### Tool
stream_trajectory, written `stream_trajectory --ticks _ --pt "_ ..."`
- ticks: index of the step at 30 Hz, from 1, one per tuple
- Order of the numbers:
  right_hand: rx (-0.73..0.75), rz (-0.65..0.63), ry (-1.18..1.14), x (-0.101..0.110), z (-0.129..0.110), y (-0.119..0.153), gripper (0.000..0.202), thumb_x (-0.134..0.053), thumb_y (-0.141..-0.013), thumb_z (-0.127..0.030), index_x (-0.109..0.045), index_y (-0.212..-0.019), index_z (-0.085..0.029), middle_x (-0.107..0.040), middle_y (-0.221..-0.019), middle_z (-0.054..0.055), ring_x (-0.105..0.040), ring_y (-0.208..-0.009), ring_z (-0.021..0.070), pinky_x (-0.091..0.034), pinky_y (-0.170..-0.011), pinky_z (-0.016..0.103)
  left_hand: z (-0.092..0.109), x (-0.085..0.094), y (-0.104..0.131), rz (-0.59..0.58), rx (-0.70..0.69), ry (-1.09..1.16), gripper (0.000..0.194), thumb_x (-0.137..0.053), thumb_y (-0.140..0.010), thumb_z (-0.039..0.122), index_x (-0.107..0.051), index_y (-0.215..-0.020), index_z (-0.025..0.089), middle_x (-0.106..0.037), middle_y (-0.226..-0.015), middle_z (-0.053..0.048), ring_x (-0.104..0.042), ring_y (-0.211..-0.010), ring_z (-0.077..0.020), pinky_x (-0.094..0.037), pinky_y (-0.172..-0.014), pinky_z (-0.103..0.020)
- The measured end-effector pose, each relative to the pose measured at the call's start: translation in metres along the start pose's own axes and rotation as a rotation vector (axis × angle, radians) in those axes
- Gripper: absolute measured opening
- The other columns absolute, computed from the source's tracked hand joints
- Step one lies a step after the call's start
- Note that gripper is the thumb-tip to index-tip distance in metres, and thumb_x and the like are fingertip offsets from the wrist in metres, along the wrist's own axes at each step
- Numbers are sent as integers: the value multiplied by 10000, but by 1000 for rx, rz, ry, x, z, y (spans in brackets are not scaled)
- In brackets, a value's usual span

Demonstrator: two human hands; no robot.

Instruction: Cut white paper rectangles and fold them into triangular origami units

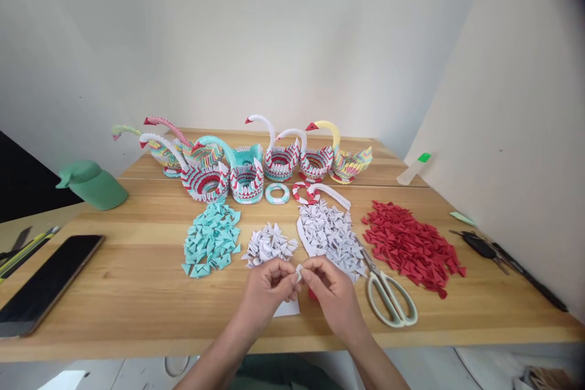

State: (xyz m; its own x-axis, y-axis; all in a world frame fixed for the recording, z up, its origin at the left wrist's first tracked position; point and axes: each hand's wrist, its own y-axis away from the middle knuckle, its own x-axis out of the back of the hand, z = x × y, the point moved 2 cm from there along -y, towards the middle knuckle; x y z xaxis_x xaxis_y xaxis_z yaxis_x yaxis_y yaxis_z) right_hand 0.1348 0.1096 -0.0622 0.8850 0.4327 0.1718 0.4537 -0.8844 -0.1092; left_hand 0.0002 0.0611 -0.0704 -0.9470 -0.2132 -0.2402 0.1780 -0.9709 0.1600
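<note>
Between my two hands, over the front of the wooden table, is a small folded white paper piece (298, 272). My left hand (270, 287) pinches it from the left with thumb and forefinger. From the other side my right hand (329, 290) grips it the same way. Partly covered by my left hand lies a white paper sheet (287, 308). Just beyond my hands are a small pile of white folded pieces (270, 242) and a larger white pile (329, 233). Something red shows partly under my right hand.
Turquoise pieces (212, 242) lie left, red pieces (414, 245) right. Scissors (390, 298) rest beside my right hand. Paper swans (205, 180) and paper rings (277, 194) stand behind. A phone (50, 280), green container (94, 186), glue bottle (414, 169) and keys (479, 245) are at the sides.
</note>
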Motion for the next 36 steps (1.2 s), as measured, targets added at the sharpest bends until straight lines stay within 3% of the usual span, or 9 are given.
stream_trajectory --ticks 4,8,12,14,17,21,26,31,36 --pt "174 -41 78 4 1 0 97 -583 -900 -233 -666 -855 -209 -654 -763 0 -613 -690 137 -473 -637 223 0 4 -2 -9 69 105 333 -791 -642 422 -617 -669 138 -642 -540 -13 -550 -454 -115 -425 -482 -227" --pt "427 -58 160 8 -2 -3 196 -544 -890 -97 -690 -888 -228 -667 -810 8 -639 -754 132 -487 -698 227 1 5 -2 -58 114 261 368 -796 -657 464 -635 -692 135 -670 -575 -32 -586 -486 -128 -458 -521 -239" --pt "503 -26 206 8 -4 -5 247 -531 -880 -58 -700 -924 -232 -671 -833 17 -650 -755 126 -496 -687 218 1 7 0 -73 39 223 342 -778 -707 449 -684 -811 138 -689 -635 -35 -620 -580 -146 -492 -602 -255" --pt "465 -35 218 8 -4 -5 232 -536 -884 -75 -696 -938 -233 -685 -846 17 -658 -771 131 -503 -703 221 -1 9 1 -35 -59 102 266 -768 -730 387 -695 -831 152 -694 -653 -29 -628 -608 -153 -491 -613 -252" --pt "297 -58 246 11 -3 -5 197 -553 -894 -131 -669 -1013 -236 -719 -921 24 -676 -844 150 -512 -759 236 0 11 4 47 -276 -228 95 -664 -822 244 -723 -859 180 -740 -778 -48 -664 -700 -175 -491 -664 -263" --pt "210 -106 276 16 -6 -5 119 -614 -878 -221 -677 -979 -229 -719 -901 20 -666 -825 159 -499 -755 238 7 8 9 78 -540 -606 162 -610 -839 115 -732 -901 201 -761 -815 -41 -685 -701 -181 -486 -672 -264" --pt "186 -73 264 16 -6 -6 113 -593 -890 -227 -678 -817 -216 -667 -757 -7 -615 -716 136 -455 -680 214 14 4 12 80 -646 -700 130 -607 -860 110 -708 -897 183 -746 -766 -38 -677 -660 -174 -481 -625 -246" --pt "71 -50 191 15 -2 -4 117 -594 -878 -255 -658 -792 -209 -655 -746 -13 -601 -692 137 -446 -653 210 14 5 14 97 -708 -733 104 -615 -878 131 -706 -891 179 -729 -749 -41 -650 -658 -176 -471 -614 -256" --pt "56 -60 171 15 -2 -4 128 -589 -875 -261 -651 -778 -205 -642 -730 -17 -595 -683 136 -446 -651 213 15 6 15 98 -796 -705 130 -606 -886 115 -717 -907 180 -734 -768 -51 -645 -663 -173 -465 -611 -255"
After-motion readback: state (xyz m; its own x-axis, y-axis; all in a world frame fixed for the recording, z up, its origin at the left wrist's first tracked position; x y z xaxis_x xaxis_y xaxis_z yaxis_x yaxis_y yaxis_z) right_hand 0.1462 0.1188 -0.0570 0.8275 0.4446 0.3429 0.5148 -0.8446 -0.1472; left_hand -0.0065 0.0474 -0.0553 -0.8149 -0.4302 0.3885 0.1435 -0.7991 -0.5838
